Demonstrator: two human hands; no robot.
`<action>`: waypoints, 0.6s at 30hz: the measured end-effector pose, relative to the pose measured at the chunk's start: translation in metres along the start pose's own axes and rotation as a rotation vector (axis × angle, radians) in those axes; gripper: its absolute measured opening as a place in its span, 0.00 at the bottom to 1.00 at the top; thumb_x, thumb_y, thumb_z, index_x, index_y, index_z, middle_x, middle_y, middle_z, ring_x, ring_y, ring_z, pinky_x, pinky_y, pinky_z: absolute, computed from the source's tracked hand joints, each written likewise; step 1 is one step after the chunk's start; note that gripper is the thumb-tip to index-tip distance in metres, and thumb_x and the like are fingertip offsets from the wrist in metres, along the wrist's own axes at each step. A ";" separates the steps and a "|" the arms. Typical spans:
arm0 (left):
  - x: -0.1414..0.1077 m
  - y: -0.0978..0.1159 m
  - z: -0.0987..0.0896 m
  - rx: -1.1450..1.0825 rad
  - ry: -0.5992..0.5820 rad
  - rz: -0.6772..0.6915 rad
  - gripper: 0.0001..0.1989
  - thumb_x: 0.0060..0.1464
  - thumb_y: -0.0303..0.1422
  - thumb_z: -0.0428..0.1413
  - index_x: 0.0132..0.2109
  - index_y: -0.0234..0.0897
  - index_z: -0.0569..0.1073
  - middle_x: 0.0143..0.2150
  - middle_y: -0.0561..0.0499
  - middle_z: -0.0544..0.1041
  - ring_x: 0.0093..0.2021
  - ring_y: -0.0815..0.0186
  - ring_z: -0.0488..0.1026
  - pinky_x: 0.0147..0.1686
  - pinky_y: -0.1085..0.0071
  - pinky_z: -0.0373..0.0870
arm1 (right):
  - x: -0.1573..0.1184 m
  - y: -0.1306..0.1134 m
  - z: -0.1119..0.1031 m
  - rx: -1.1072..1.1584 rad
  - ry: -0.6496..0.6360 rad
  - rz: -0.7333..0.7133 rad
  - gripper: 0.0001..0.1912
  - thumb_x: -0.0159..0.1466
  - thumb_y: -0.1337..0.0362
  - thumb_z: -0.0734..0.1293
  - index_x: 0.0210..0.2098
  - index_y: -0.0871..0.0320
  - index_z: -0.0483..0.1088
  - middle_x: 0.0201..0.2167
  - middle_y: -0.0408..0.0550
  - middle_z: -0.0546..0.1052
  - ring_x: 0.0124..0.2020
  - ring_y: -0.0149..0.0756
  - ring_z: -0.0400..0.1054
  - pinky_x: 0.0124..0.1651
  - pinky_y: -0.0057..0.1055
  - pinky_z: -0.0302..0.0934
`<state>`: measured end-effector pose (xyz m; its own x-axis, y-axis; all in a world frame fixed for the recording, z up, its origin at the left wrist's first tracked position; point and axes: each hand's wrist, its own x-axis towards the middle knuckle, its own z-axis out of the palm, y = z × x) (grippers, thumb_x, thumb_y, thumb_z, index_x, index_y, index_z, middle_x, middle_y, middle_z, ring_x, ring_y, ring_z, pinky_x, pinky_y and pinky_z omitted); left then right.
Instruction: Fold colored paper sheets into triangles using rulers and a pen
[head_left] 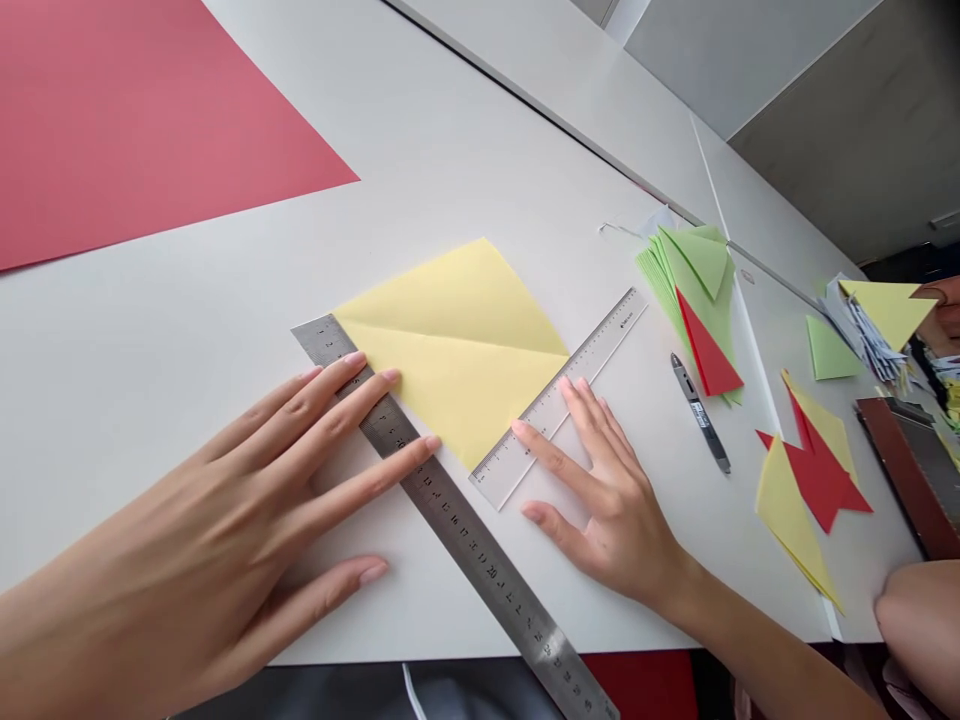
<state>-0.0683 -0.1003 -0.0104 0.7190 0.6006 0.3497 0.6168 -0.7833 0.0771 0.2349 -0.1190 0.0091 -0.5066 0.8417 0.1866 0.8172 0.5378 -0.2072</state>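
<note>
A square of yellow paper (450, 350) with a diagonal crease lies on the white table. Along its lower-left edge runs a long steel ruler (480, 560), its far end sticking out past the table's front edge. Fingers spread, my left hand (300, 480) presses fingertips on the steel ruler, with the thumb resting beside it. A clear plastic ruler (570, 390) borders the paper's lower-right edge, set across the steel one. On this clear ruler rest the fingertips of my right hand (607, 490), fingers extended and thumb apart.
Red paper (165, 120) covers the far left. At right lie a pen (700, 412), green paper pieces (697, 270), a red folded triangle (709, 350), red cut paper (817, 460) and yellow pieces (791, 520). Beyond them, another person's hand (946, 305) is by a dark red-edged tool (904, 470).
</note>
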 end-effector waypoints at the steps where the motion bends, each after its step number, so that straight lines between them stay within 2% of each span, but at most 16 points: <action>1: 0.000 0.000 0.000 -0.043 -0.009 -0.036 0.28 0.62 0.52 0.38 0.62 0.47 0.66 0.68 0.64 0.56 0.68 0.48 0.50 0.68 0.50 0.49 | 0.000 0.000 0.000 0.003 -0.005 0.003 0.27 0.66 0.53 0.64 0.62 0.54 0.64 0.71 0.56 0.44 0.70 0.60 0.39 0.66 0.61 0.46; 3: -0.001 0.000 -0.001 -0.131 -0.029 -0.090 0.27 0.62 0.52 0.41 0.63 0.50 0.65 0.70 0.64 0.51 0.68 0.47 0.53 0.68 0.49 0.50 | -0.001 0.000 0.000 0.006 -0.012 0.006 0.27 0.66 0.53 0.64 0.63 0.54 0.63 0.72 0.55 0.43 0.70 0.60 0.38 0.66 0.61 0.46; 8: 0.001 0.000 -0.004 -0.186 -0.049 -0.095 0.26 0.62 0.51 0.45 0.63 0.52 0.64 0.71 0.63 0.48 0.68 0.47 0.52 0.69 0.51 0.46 | -0.002 0.001 0.001 0.012 -0.009 0.010 0.26 0.67 0.54 0.64 0.63 0.53 0.63 0.72 0.53 0.43 0.71 0.58 0.37 0.66 0.61 0.46; 14: 0.003 0.001 -0.001 -0.101 -0.028 -0.063 0.27 0.63 0.52 0.39 0.61 0.49 0.66 0.69 0.62 0.54 0.66 0.45 0.54 0.63 0.46 0.58 | -0.002 0.001 0.001 0.027 -0.009 0.017 0.27 0.66 0.54 0.65 0.62 0.54 0.64 0.72 0.54 0.44 0.71 0.59 0.38 0.67 0.60 0.45; 18: 0.003 0.000 0.000 -0.100 -0.014 -0.043 0.27 0.64 0.51 0.39 0.63 0.47 0.63 0.70 0.59 0.51 0.65 0.45 0.55 0.55 0.45 0.65 | -0.003 0.001 0.001 0.030 0.003 0.013 0.26 0.66 0.55 0.65 0.62 0.54 0.64 0.72 0.55 0.44 0.71 0.59 0.38 0.66 0.60 0.46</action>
<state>-0.0656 -0.0986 -0.0092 0.6975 0.6356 0.3309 0.6126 -0.7685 0.1848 0.2369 -0.1207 0.0078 -0.4954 0.8483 0.1870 0.8148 0.5284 -0.2384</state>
